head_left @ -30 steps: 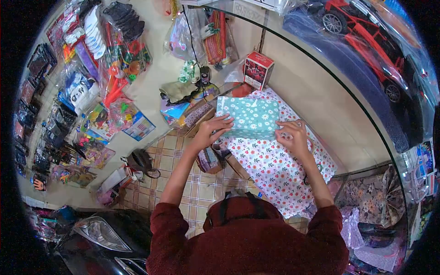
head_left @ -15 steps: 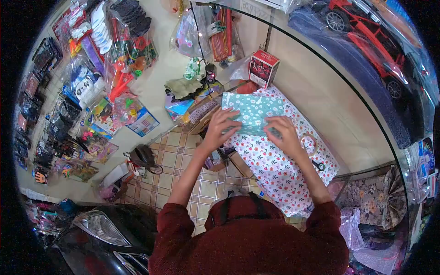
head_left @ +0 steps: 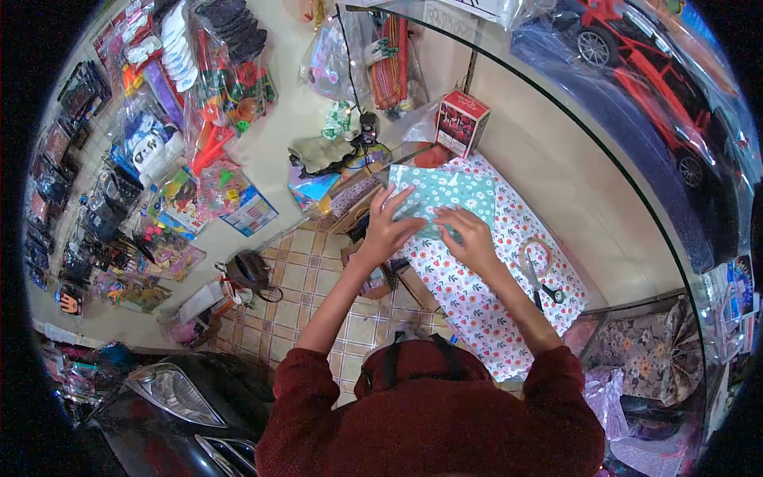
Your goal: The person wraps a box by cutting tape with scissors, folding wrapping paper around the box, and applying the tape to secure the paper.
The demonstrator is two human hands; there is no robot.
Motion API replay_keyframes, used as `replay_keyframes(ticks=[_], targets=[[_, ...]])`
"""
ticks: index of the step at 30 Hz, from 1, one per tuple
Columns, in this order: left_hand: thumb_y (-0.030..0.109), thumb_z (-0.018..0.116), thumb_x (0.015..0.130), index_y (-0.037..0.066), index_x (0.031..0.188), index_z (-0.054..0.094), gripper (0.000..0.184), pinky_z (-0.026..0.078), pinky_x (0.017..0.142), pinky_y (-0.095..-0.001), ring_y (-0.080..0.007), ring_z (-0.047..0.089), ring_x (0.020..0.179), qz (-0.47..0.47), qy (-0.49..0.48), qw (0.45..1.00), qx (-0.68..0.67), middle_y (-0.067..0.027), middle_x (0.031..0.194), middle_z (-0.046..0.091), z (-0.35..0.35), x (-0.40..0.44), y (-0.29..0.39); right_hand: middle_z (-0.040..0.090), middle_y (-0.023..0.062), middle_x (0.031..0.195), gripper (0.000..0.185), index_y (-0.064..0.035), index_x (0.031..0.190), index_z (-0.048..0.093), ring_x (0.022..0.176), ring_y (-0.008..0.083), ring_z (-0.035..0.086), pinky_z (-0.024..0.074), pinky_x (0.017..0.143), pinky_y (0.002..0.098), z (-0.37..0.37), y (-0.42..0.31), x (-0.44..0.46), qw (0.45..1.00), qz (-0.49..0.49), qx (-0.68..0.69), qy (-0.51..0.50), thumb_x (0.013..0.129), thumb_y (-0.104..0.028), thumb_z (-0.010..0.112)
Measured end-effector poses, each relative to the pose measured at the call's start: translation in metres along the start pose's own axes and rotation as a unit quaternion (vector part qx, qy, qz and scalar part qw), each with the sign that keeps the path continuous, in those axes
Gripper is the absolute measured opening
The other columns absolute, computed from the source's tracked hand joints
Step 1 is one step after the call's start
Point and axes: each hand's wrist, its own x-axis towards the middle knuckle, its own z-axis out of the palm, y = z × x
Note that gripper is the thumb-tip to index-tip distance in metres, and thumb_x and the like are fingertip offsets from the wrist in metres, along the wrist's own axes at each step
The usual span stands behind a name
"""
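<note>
A flat rectangular package in teal daisy-print wrapping paper lies on white floral paper. My left hand rests on its left side, fingers spread and thumb toward the near edge. Bent over the near edge, my right hand touches the teal paper with fingers apart. The underside of the package is hidden. To the right of my right hand lie a roll of clear tape and scissors with dark handles.
Behind the package stands a red and white box. A glass panel edge curves along the right, with a boxed red toy car beyond it. Bagged goods hang at left. A black motorbike stands at lower left.
My right hand has slid left along the package's near edge, closer to my left hand. My left hand stays on the left side. The scissors show more fully now.
</note>
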Motion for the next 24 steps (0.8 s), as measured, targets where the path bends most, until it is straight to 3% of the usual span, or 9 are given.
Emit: replay_keyframes(ticks=[24], targets=[[0.018,0.080,0.070,0.020,0.090,0.072,0.021,0.035,0.107,-0.0459,-0.0284,0.042,0.130,0.002,-0.006,0.999,0.052,-0.0036,0.138,0.052,-0.042,-0.013,-0.035,0.069,0.0090,0.110,0.016,-0.0069,0.100,0.068,0.109,0.0248,0.064,0.0483,0.099,0.0444,-0.005,0.005,0.002,1.000,0.005,0.008,-0.022,0.084,-0.005,0.064]])
